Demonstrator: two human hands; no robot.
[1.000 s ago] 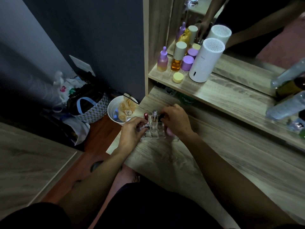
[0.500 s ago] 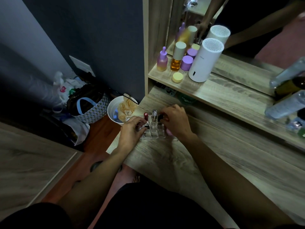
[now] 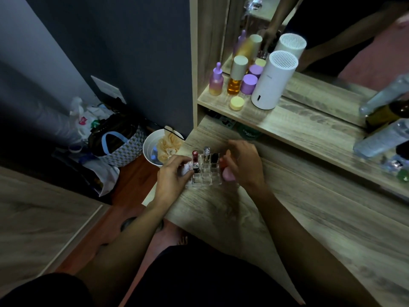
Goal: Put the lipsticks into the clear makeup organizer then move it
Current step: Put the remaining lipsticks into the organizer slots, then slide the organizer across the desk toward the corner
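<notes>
The clear makeup organizer (image 3: 204, 177) stands on the wooden vanity top (image 3: 287, 207) near its left edge. A red lipstick (image 3: 195, 156), a silver one (image 3: 206, 153) and a black one (image 3: 214, 158) stand upright in its back row; a dark one (image 3: 196, 168) sits in the row in front. My left hand (image 3: 171, 176) is at the organizer's left side, fingers closed on a white tube with red lettering (image 3: 186, 169). My right hand (image 3: 242, 165) is at the right side, holding a pink lipstick (image 3: 226, 175); a red-orange piece (image 3: 223, 163) shows by its fingers.
A white bucket (image 3: 152, 151) with a cloth stands on the floor left of the vanity, beside a checked bag (image 3: 124, 149). On the shelf above are a white cylinder (image 3: 273, 80), several bottles and jars, and clear bottles (image 3: 380, 138) at the right. A mirror stands behind.
My right hand has opened out and shifted slightly right, so the pink lipstick and the black one in the back row now show. My left hand has stayed at the organizer's left.
</notes>
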